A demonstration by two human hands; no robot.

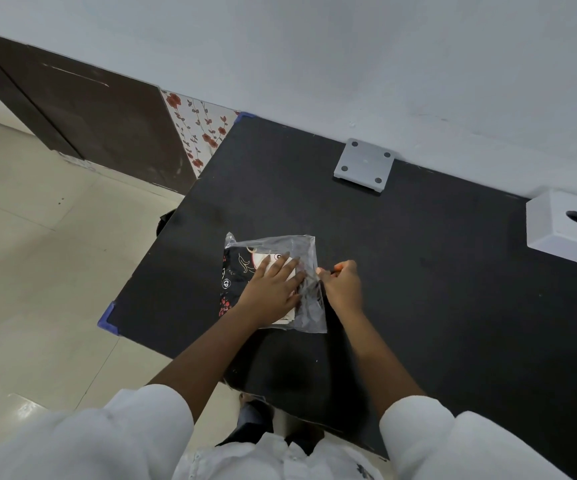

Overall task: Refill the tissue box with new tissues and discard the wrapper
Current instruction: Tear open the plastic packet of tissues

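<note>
A tissue pack (242, 271) in clear plastic wrapper with black, white and red print lies near the left front of the black table (436, 289). My left hand (275, 289) lies flat on top of it, fingers spread, pressing it down. My right hand (342, 284) is closed at the pack's right edge, pinching a small orange-tipped object against the clear wrapper (309, 247); what the object is I cannot tell. The white tissue box (564, 226) with a round hole on top stands at the table's far right edge. Its white base plate (365, 164) lies apart by the wall.
The table stands against a pale wall, with blue protectors on its left corners (107, 318). Tiled floor and a dark wooden panel (89, 116) lie to the left. A flowered strip (200, 129) runs beside the panel.
</note>
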